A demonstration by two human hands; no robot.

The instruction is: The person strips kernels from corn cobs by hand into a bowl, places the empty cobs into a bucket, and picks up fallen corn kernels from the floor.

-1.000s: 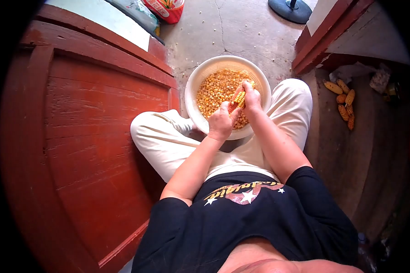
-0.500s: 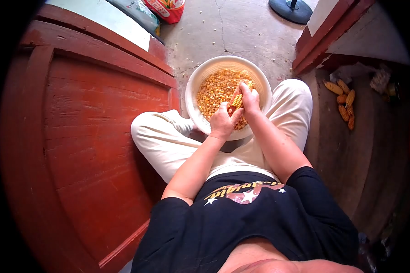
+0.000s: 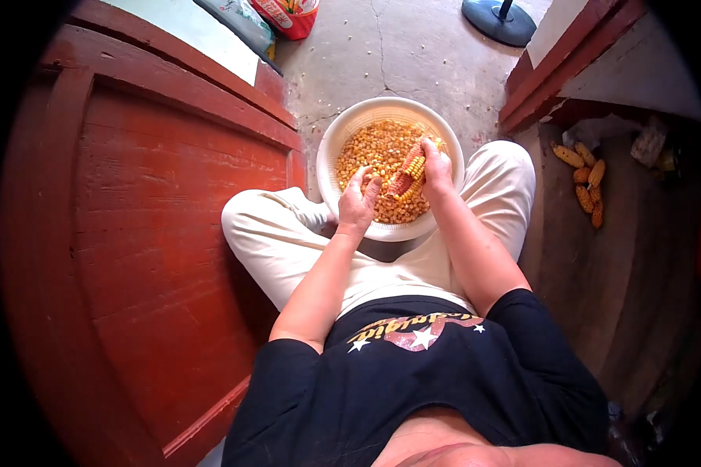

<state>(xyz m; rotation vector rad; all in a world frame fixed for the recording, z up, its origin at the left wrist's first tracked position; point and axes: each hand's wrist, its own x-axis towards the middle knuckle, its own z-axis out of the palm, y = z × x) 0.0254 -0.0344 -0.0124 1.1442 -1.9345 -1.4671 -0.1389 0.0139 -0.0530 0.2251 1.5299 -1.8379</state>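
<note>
A partly shelled corn cob, its bare side reddish and its other side still bearing yellow kernels, slants over the white plastic basket. My right hand is wrapped round its upper end. To the left of the cob, my left hand hovers over the basket with its fingers apart and nothing visible in them. Loose corn kernels cover the bottom of the basket, which stands between my bent legs.
Several whole corn cobs lie on the step at the right. A red wooden door panel stands close on the left. Scattered kernels dot the concrete floor. A black round base and a red bag are farther off.
My left hand has come off the cob and moved left, its fingers spreading. The cob stays in my right hand, now with more of its bare side showing.
</note>
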